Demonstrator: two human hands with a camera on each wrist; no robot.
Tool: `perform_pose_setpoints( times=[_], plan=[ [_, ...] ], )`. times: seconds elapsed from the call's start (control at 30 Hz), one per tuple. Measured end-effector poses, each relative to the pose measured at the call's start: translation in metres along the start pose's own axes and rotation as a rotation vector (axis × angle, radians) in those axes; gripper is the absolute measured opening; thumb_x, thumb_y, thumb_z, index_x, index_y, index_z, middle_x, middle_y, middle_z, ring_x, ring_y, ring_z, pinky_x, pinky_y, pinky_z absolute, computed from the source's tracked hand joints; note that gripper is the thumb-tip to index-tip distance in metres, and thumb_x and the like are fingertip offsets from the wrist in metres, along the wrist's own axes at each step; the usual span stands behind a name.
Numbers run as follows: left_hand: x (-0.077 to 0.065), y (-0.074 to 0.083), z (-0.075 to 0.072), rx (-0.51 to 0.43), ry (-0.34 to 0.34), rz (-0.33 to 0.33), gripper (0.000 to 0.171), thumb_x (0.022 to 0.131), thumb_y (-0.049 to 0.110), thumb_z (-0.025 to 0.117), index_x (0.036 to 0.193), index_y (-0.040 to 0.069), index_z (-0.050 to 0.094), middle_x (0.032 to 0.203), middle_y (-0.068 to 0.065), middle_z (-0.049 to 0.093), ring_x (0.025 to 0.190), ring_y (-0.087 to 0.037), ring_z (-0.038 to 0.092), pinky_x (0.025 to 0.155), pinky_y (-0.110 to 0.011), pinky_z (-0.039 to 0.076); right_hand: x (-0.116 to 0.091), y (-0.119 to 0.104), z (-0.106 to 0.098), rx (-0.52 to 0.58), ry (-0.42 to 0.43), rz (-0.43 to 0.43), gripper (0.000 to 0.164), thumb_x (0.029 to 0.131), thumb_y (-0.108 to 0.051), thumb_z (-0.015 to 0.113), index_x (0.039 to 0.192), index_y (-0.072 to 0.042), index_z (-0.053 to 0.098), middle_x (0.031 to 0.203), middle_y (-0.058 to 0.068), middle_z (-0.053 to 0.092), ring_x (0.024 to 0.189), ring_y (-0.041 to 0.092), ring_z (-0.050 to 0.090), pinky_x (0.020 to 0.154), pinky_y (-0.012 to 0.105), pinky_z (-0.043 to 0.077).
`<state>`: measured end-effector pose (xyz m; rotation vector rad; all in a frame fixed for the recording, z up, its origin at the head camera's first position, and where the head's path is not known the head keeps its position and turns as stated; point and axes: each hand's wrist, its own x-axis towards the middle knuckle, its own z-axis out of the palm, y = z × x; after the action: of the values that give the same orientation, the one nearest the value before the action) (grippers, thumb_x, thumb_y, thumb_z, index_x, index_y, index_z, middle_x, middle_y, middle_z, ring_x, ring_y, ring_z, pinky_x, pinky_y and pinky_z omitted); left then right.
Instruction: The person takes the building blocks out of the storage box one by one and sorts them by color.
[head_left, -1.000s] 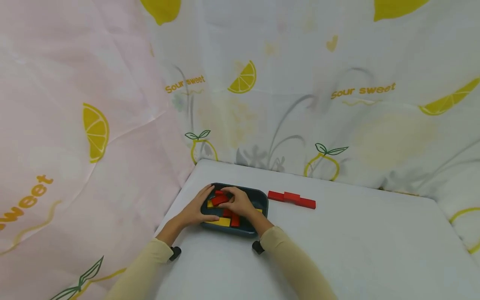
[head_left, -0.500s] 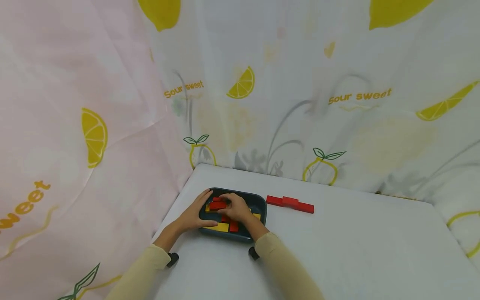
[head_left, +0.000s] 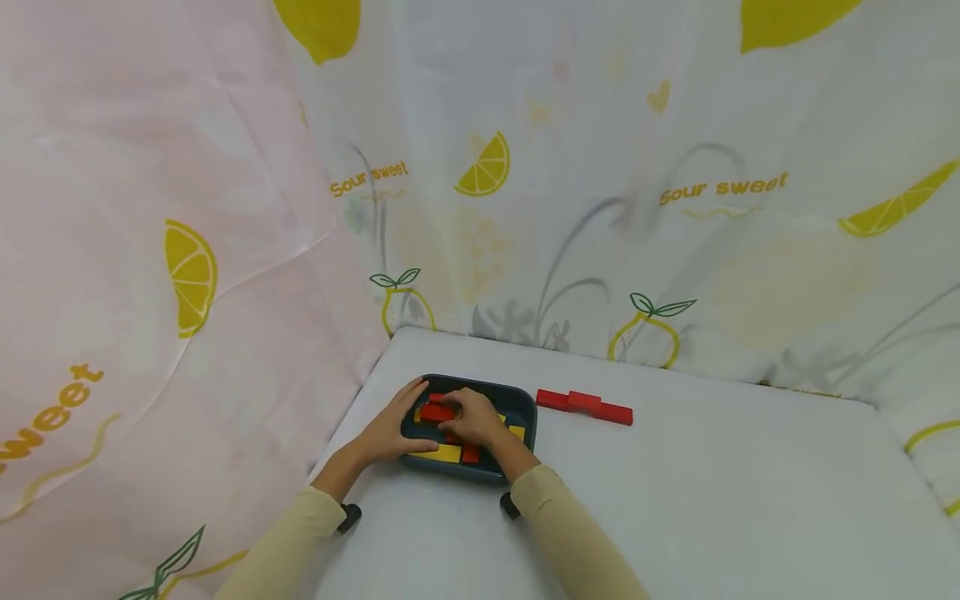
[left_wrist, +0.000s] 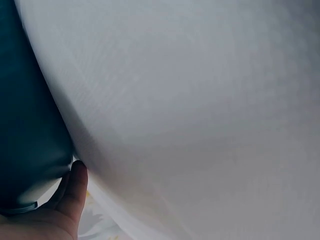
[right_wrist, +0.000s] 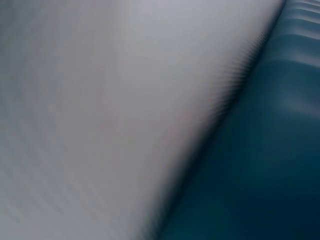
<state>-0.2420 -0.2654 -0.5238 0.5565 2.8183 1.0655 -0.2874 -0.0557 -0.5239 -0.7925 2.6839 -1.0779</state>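
Note:
A dark blue tray (head_left: 468, 472) stands on the white table, holding several red and yellow blocks. My left hand (head_left: 381, 432) spans the tray's left end, its fingers along the rim and its thumb reaching over a yellow block (head_left: 448, 453) at the near side. In the left wrist view, fingers (left_wrist: 75, 192) lie against the tray's outer wall (left_wrist: 30, 120). Inside the tray, my right hand (head_left: 476, 418) pinches a red block (head_left: 437, 412) between thumb and fingers. Another red block (head_left: 437, 398) shows just behind it. The right wrist view has only the tray's wall (right_wrist: 255, 165) and white table.
Right of the tray, several red blocks (head_left: 585, 403) form a row touching end to end on the table (head_left: 712, 483). Lemon-printed cloth (head_left: 570, 167) hangs behind the table, and pink cloth (head_left: 255, 317) hangs at its left edge.
The right hand's red block has turned from a slant to lie nearly level near the tray's left end. The left hand keeps its place on the tray; the head view has shifted slightly.

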Motion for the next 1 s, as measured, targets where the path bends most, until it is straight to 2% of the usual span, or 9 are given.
perform_pose_setpoints(
  times=[0.17, 0.33, 0.67, 0.83, 1.0],
  plan=[
    [0.005, 0.002, -0.002, 0.021, -0.004, -0.009, 0.111, 0.076, 0.055, 0.08, 0.16, 0.018, 0.017, 0.167, -0.009, 0.013, 0.152, -0.035, 0.019, 0.116, -0.062, 0.027, 0.002, 0.0, -0.005, -0.072, -0.014, -0.006, 0.046, 0.085, -0.027, 0.079, 0.126, -0.012, 0.067, 0.116, 0.004, 0.067, 0.095, 0.016, 0.061, 0.09, 0.033, 0.053],
    [0.008, 0.003, -0.003, 0.021, 0.009, -0.015, 0.114, 0.073, 0.053, 0.083, 0.159, 0.017, 0.018, 0.166, -0.01, 0.016, 0.151, -0.035, 0.021, 0.116, -0.061, 0.028, 0.005, 0.0, -0.007, -0.093, -0.015, 0.0, 0.042, 0.085, -0.028, 0.078, 0.122, -0.011, 0.07, 0.117, 0.005, 0.068, 0.103, 0.02, 0.063, 0.097, 0.038, 0.052],
    [-0.005, 0.0, 0.001, -0.008, -0.041, -0.044, 0.115, 0.072, 0.049, 0.085, 0.159, 0.013, 0.019, 0.167, -0.01, 0.013, 0.151, -0.037, 0.018, 0.116, -0.063, 0.026, -0.001, 0.001, 0.008, -0.119, -0.038, -0.014, 0.042, 0.082, -0.032, 0.082, 0.118, -0.014, 0.071, 0.109, 0.002, 0.066, 0.092, 0.015, 0.06, 0.087, 0.034, 0.053],
    [-0.003, 0.0, -0.002, -0.01, -0.029, -0.037, 0.114, 0.072, 0.052, 0.084, 0.159, 0.014, 0.02, 0.166, -0.009, 0.014, 0.151, -0.036, 0.019, 0.115, -0.064, 0.027, 0.002, -0.001, 0.007, -0.138, -0.04, -0.018, 0.042, 0.082, -0.034, 0.081, 0.118, -0.015, 0.071, 0.111, 0.002, 0.066, 0.093, 0.014, 0.059, 0.089, 0.036, 0.052],
    [-0.002, 0.001, -0.003, 0.002, -0.038, -0.031, 0.112, 0.074, 0.053, 0.082, 0.159, 0.014, 0.02, 0.167, -0.009, 0.012, 0.151, -0.037, 0.018, 0.115, -0.064, 0.027, 0.001, -0.002, 0.004, -0.14, -0.05, -0.029, 0.039, 0.083, -0.031, 0.08, 0.118, -0.015, 0.072, 0.108, 0.003, 0.066, 0.09, 0.013, 0.057, 0.084, 0.033, 0.051]
  ],
)
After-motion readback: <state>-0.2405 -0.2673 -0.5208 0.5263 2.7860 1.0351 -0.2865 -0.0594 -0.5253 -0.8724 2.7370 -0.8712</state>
